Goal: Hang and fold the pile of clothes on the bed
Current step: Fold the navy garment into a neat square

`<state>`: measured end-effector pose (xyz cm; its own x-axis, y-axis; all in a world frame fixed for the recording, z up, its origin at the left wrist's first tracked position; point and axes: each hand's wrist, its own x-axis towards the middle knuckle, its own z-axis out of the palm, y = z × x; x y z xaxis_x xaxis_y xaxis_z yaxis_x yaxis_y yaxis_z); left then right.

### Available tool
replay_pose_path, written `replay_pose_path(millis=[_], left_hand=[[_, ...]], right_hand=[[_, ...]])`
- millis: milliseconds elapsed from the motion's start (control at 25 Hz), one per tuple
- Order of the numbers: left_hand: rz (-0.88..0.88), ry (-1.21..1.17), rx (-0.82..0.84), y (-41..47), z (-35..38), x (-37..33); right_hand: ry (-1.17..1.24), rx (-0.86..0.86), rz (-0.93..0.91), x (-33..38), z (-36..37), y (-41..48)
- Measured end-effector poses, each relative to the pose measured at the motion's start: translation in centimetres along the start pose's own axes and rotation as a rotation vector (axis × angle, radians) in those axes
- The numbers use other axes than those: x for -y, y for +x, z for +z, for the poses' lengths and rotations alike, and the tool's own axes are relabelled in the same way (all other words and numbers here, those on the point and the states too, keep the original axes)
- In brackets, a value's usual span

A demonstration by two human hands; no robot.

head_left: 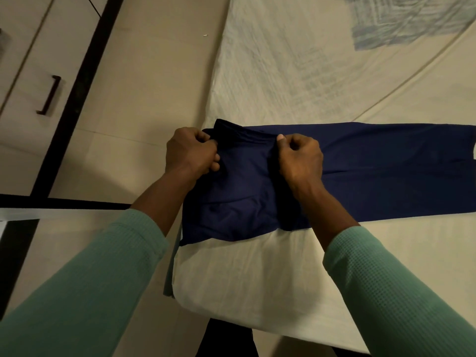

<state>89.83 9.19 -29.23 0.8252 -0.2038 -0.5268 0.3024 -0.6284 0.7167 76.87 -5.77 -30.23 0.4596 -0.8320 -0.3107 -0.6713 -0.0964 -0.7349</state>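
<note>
Mid-fold: both hands, left hand (192, 152) and right hand (300, 157), pinch navy garment's (373, 171) doubled-over end at bed (257, 274) edge; rest of it unfolded, no pile visible.

Two hands show, the left hand (190, 150) and the right hand (300, 157), each pinching the one navy garment (373, 171), with two green sleeves behind them, a left sleeve (85, 292) and a right sleeve (401, 292). One cream bed sheet (257, 274) lies under the hands. Beyond the left hand are one dark drawer handle (50, 95) and one white speck (205, 35); far beyond the right hand is one blue-patterned cloth (401, 19).
</note>
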Motion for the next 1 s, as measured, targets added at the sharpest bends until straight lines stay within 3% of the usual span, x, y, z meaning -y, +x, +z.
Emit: replay_pose_path(millis=[200, 560, 680, 1000], left_hand=[[0.116, 0.006, 0.065, 0.5, -0.2, -0.5], [0.273, 0.283, 0.122, 3.3, 0.3, -1.8], [0.185, 0.125, 0.085, 3.8, 0.5, -2.0], [0.061, -0.189, 0.203, 1.9, -0.3, -3.2]], right_hand=[[-0.142, 0.043, -0.155, 0.5, -0.2, 0.0], [-0.396, 0.212, -0.27, 0.0, -1.7, 2.5], [-0.171, 0.152, -0.208, -0.5, -1.9, 2.9], [0.044, 0.147, -0.215, 0.4, -2.3, 2.3]])
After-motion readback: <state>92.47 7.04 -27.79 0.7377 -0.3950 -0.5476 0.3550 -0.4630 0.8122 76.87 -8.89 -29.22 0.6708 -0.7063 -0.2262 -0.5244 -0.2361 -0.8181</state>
